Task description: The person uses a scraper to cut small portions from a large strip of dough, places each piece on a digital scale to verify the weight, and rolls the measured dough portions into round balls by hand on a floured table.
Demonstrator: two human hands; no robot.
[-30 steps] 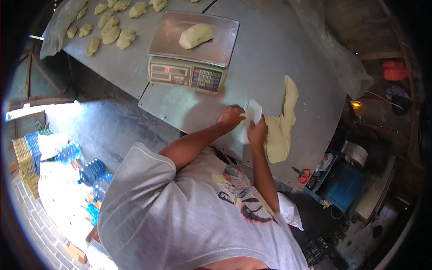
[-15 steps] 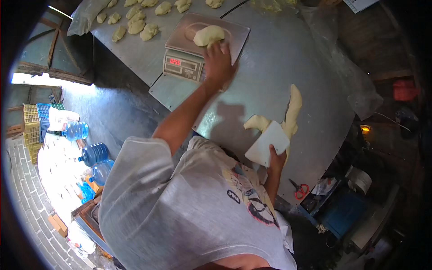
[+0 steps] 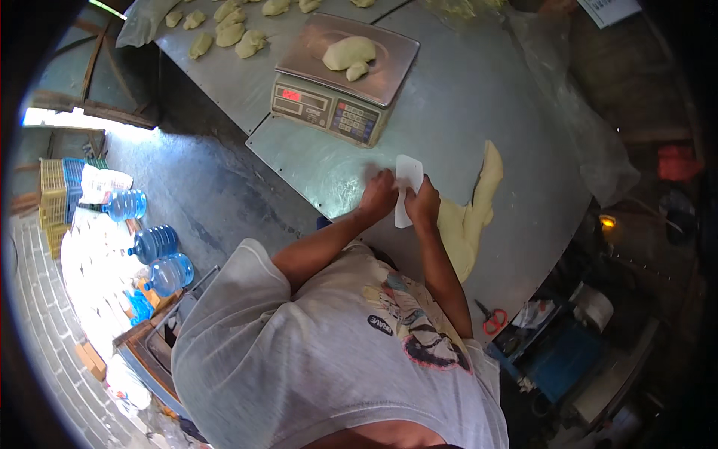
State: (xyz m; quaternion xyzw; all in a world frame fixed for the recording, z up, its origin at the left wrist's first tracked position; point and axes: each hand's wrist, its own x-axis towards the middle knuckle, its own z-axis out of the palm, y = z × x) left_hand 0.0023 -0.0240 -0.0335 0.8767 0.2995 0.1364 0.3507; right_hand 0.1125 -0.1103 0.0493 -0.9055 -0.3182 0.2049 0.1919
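My right hand (image 3: 424,202) grips a white dough scraper (image 3: 408,170), held tilted above the metal table. At its left side is my left hand (image 3: 378,196), fingers curled in close to the scraper; anything pinched in them is hidden. Just right of my right hand, a long piece of pale dough (image 3: 458,232) lies on the table, one arm stretching away from me. On the pan of a digital scale (image 3: 329,108) rest a large dough lump (image 3: 348,52) and a small dough bit (image 3: 357,71) touching its near side.
Several dough portions (image 3: 230,34) lie at the far left of the metal table (image 3: 441,112). Red-handled scissors (image 3: 494,322) sit by its right near edge. Clear plastic sheeting (image 3: 568,112) drapes along the right. Blue water bottles (image 3: 155,244) stand on the left.
My left hand has left the dough on the scale and come back beside the scraper. My right hand has lifted the scraper off the dough, leftward and away from me. A small dough bit shows on the scale.
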